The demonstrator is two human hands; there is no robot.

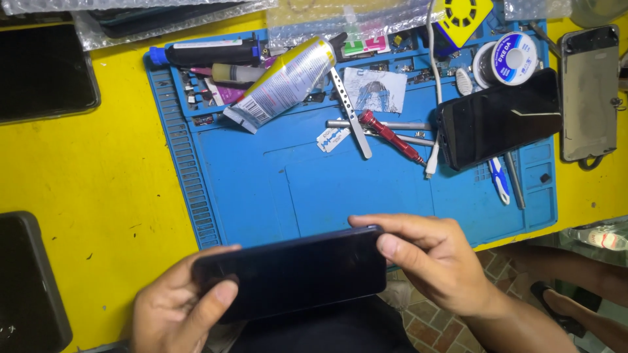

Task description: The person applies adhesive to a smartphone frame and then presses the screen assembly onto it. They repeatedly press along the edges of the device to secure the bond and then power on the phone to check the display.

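The person holds one dark phone [297, 273] with both hands, near the front edge of the yellow table [98, 176], below the blue work mat [261, 189]. The phone lies long side across, screen up and dark. The left hand [173, 307] is closed around its left end, thumb on the glass and fingers under it. The right hand [435, 258] grips the right end, thumb on the screen near the edge and fingers curled over the top edge.

I count more phones around. One second phone [500, 117] lies tilted on the right part of the mat, with a white cable [433, 98] going to its left end. One grey back cover or phone [589, 91] lies face down on the table, right of the mat. One dark device [42, 72] lies at the upper left of the table and one more [29, 281] at the lower left.

On the mat I see one yellow and white tube [284, 85], one black syringe with a blue tip [203, 52], one razor blade [333, 139], one red screwdriver [389, 136], one flat metal tool with holes [350, 111] and one spool of solder wire [507, 59]. One blue and white tool [500, 180] lies just below the second phone.
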